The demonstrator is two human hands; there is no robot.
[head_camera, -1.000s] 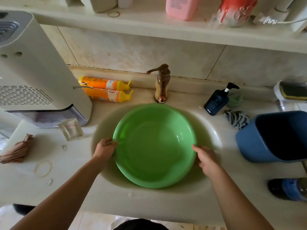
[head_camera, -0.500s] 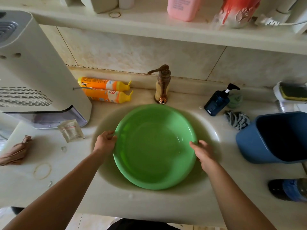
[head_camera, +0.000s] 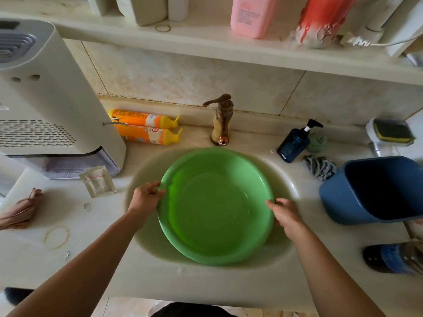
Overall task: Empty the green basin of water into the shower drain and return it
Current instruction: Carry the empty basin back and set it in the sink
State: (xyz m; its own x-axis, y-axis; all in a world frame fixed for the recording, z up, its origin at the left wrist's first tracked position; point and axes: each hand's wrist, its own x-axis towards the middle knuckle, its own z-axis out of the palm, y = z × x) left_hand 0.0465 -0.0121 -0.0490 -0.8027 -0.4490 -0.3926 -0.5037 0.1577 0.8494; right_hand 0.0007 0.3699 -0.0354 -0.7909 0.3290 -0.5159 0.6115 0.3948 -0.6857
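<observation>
You stand at a pale stone counter with a round sink sunk in it, under a tiled wall and a shelf of bottles. The green basin sits inside the sink, below the copper tap, and it holds a shallow layer of clear water. Your left hand grips the basin's left rim, with the fingers curled over the edge. Your right hand is closed on the right rim, the thumb lying on top of it. Behind the sink on the left lie two orange bottles, one just beside the other, next to a white appliance. On the right stand a dark blue pump bottle and, near the counter's edge, a tilted blue bucket.
</observation>
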